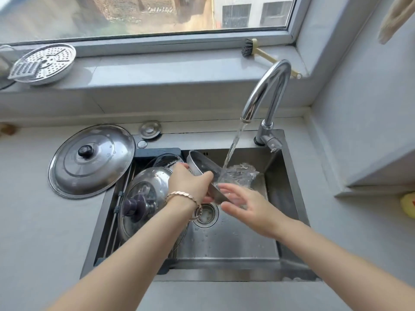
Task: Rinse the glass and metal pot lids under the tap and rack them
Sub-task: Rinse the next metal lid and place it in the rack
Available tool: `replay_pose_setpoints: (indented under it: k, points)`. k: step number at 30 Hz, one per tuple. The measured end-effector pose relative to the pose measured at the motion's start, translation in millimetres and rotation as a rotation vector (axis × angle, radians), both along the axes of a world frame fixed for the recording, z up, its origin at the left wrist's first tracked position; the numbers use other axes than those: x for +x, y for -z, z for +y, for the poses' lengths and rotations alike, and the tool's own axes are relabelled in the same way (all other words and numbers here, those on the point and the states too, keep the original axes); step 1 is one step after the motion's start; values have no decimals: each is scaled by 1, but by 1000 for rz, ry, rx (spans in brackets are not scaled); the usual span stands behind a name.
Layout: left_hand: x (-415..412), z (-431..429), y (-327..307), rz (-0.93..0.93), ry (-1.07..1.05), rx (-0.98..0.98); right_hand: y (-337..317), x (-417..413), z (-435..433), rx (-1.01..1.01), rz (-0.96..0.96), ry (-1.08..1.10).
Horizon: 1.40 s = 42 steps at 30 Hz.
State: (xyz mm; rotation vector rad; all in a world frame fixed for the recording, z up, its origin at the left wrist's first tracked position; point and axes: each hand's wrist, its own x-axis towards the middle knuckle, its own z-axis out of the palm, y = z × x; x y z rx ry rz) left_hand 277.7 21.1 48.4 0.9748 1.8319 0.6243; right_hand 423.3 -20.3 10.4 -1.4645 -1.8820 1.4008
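Note:
My left hand (190, 182) grips the rim of a metal pot lid (203, 168), held tilted on edge over the sink. Water runs from the chrome tap (265, 95) onto the lid's inner face and splashes off it. My right hand (243, 205) is open, its fingers spread against the lid's lower edge in the splash. In the rack (116, 212) on the sink's left side leans a glass lid with a dark knob (146, 198), and another glass lid (164, 159) stands behind it. A large metal lid with a black knob (91, 160) lies on the counter to the left.
The steel sink (229, 239) has a round drain (205, 215) under my hands. On the window sill lie a perforated steamer plate (45, 62) and a dish brush (258, 51). A small round metal cap (150, 129) sits behind the sink. Something yellow (407, 204) is at the right edge.

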Motion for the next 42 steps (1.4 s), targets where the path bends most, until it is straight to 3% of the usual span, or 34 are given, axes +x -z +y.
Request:
replay_pose_setpoints:
  k: [3, 6, 8, 12, 17, 22, 26, 34, 39, 42]
  points:
    - [7, 5, -5, 119, 168, -14, 1, -12, -7, 250, -152, 71]
    - [10, 13, -1, -96, 139, -37, 4, -3, 2, 251, -81, 359]
    - [5, 16, 8, -135, 88, -64, 8, 14, 13, 111, 33, 605]
    - [-6, 10, 34, 59, 111, -242, 21, 45, 27, -326, 356, 1101]
    - [-13, 1, 41, 41, 92, -347, 34, 44, 31, -645, 642, 1375]
    - [-25, 9, 37, -323, -257, -319, 33, 32, 28, -691, 880, 1360]
    - [-29, 19, 20, -548, -344, -221, 36, 32, 22, -771, 1090, 1256]
    - [-44, 34, 11, -549, -331, 108, 52, -11, 43, -828, 1228, 979]
    - [-62, 29, 10, -536, -478, 318, 58, -36, 70, -813, 1074, 838]
    - [-67, 25, 7, -419, -503, 376, 58, -37, 73, -736, 605, 818]
